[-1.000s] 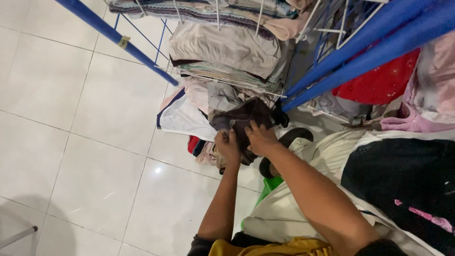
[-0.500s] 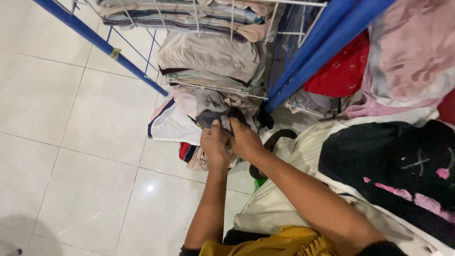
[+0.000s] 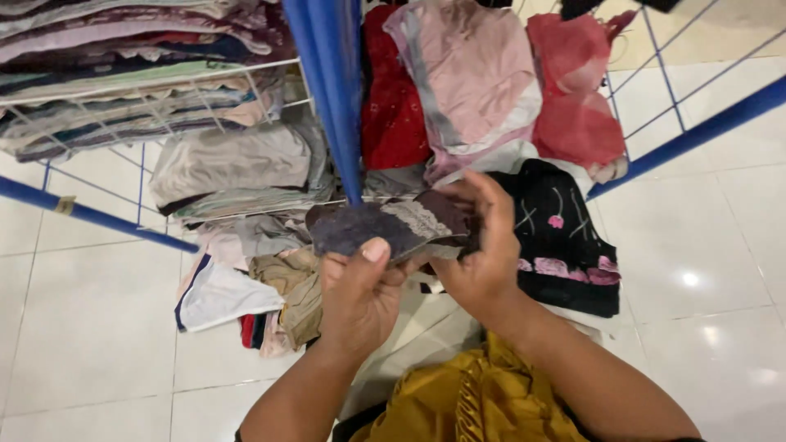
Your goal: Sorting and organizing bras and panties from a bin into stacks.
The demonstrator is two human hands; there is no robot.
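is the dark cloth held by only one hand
No, both the left hand and the right hand grip the dark cloth, one at each end.

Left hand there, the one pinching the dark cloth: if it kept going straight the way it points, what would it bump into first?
Probably the blue rack post, just beyond the dark cloth that the left hand pinches, though depth is hard to judge from above.
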